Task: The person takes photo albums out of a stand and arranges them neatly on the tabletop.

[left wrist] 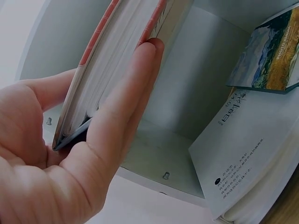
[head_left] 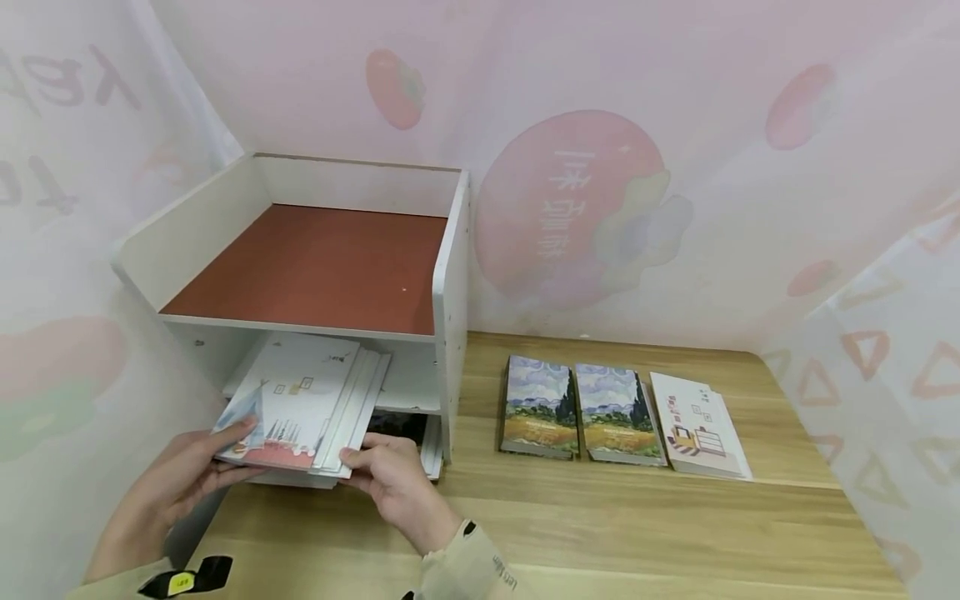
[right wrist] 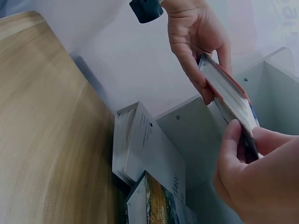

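Note:
Between both hands is a white-covered book point(head_left: 300, 383) with a pink and blue printed picture, at the mouth of the middle shelf point(head_left: 412, 385). My left hand point(head_left: 183, 479) grips its near left corner, thumb on the cover and fingers underneath. On the other side, my right hand point(head_left: 401, 483) pinches the near right corner, where several white edges fan out beside the cover. Seen from the left wrist, the book point(left wrist: 114, 51) shows its page edges and red cover borders. From the right wrist, both hands hold the book point(right wrist: 231, 95) at its two near corners.
In the compartment below, a painted-cover photo album point(left wrist: 275, 51) lies on a white book point(left wrist: 247, 140). The cabinet has a red-brown top point(head_left: 322, 267) with raised sides. Two painted-cover books point(head_left: 542, 404) and a white book point(head_left: 697, 429) lie on the wooden table point(head_left: 600, 525) at right.

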Available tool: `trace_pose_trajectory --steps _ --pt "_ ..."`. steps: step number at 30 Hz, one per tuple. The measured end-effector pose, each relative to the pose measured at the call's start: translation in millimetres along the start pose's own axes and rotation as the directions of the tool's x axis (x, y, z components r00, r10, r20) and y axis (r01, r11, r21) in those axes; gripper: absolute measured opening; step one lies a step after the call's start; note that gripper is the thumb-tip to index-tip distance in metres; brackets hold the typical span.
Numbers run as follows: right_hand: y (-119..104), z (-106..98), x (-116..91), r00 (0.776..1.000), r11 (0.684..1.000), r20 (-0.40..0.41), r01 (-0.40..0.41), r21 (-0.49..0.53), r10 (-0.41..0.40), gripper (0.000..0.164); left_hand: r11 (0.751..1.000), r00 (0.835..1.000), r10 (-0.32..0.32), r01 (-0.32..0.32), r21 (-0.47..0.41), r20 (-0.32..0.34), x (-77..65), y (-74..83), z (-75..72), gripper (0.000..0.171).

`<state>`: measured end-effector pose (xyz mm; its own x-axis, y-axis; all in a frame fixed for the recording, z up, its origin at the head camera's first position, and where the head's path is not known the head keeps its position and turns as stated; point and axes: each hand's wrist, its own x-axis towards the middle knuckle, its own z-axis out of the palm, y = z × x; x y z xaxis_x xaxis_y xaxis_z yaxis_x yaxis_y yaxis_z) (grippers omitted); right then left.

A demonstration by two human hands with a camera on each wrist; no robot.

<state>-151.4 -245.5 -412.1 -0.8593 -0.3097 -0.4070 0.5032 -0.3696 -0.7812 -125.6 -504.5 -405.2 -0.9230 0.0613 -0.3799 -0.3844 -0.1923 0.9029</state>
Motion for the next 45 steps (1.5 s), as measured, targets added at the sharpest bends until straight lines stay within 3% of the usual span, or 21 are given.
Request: trace_pose_trajectory --steps 12,33,38,42,45 --pt "-1 0 0 1.0 1.0 0.001 0.0 0.008 0.0 0.021 0.999 0.999 0.026 -0.026 0.031 -0.02 -3.0 -2.8 4.0 0.063" --pt "-5 -1 -4 1.0 0.992 0.009 0.018 -0.123 -0.017 0.019 1.0 0.998 -0.004 0.003 -0.007 -0.059 -7.0 -6.6 5.9 0.063" --pt "-10 -9 -7 0.997 0.968 0.069 0.032 -0.251 -0.015 0.021 0.999 0.999 0.044 -0.044 0.017 -0.025 -14.1 -12.5 7.4 0.058" --pt "-11 -20 -14 0.993 0.947 0.116 0.028 -0.319 0.01 0.026 0.993 0.994 0.075 -0.081 0.086 0.073 -19.3 -22.2 5.7 0.041" --pt "-11 -30 -19 0.989 0.941 0.148 0.024 -0.339 0.028 0.031 0.989 0.986 0.037 -0.06 0.137 0.16 -22.5 -29.4 4.9 0.032"
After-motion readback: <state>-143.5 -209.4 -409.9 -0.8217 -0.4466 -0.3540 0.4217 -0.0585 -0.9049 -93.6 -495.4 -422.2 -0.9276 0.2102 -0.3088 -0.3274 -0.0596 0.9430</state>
